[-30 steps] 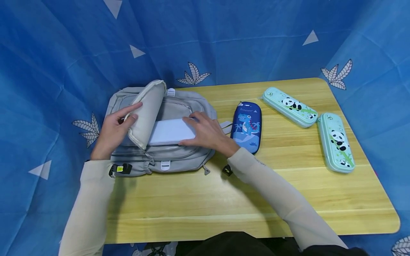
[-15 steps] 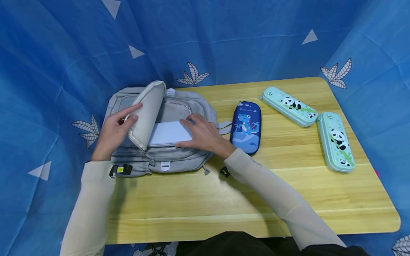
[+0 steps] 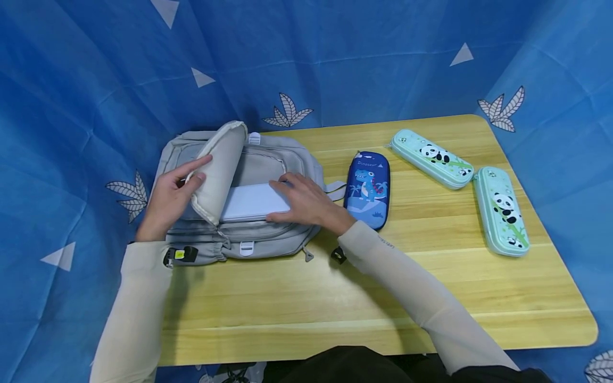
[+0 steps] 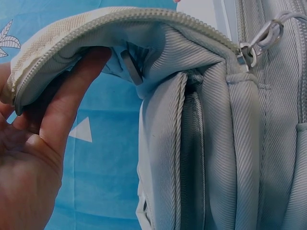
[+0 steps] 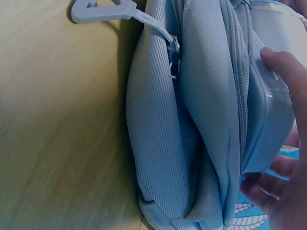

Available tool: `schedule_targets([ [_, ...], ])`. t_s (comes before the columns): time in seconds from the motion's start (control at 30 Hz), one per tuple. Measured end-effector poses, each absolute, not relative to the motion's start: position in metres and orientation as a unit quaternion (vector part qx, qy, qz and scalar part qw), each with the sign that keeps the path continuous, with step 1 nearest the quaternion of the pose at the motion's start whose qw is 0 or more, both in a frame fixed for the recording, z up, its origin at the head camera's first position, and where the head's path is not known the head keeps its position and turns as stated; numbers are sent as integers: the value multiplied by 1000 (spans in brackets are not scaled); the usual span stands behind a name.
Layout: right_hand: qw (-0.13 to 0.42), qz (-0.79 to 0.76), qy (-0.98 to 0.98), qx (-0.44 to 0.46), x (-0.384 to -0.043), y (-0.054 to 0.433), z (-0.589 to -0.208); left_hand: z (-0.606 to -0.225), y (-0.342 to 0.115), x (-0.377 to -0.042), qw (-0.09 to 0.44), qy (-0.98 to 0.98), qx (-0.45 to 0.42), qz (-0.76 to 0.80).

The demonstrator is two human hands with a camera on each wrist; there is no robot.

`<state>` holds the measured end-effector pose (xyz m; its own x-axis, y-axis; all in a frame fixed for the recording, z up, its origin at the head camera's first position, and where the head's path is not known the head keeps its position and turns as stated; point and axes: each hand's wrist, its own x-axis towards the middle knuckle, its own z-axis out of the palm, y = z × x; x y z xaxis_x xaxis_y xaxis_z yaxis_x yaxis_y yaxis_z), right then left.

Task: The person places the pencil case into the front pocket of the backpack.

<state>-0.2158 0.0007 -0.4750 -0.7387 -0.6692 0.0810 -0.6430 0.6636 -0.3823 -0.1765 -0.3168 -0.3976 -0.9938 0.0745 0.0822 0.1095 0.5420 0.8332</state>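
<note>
Backpack point(image 3: 261, 166) lies on the table point(image 3: 287, 314); left hand point(image 3: 167, 194) pinches its raised flap point(image 3: 221, 173). Right hand point(image 3: 308, 201), apart from the left, grips the end of the white case point(image 3: 251, 202).

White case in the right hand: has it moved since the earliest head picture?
Yes, slightly: the white case has shifted toward the person, closer to the white buckle on the gray backpack's near side.
</note>
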Motion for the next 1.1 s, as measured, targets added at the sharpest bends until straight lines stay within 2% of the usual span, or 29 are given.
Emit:
schedule_targets([
  [0.5,112,-239,886,-381,-220,19,-473,-397,-317,-177,15,-880,-49,-472],
  [0.8,131,-250,879,-384,-222,23,-475,-399,-318,-178,18,-881,-50,-470],
  [1.1,126,-273,876,-377,-222,29,-477,-399,-317,-177,18,-881,-47,-471],
])
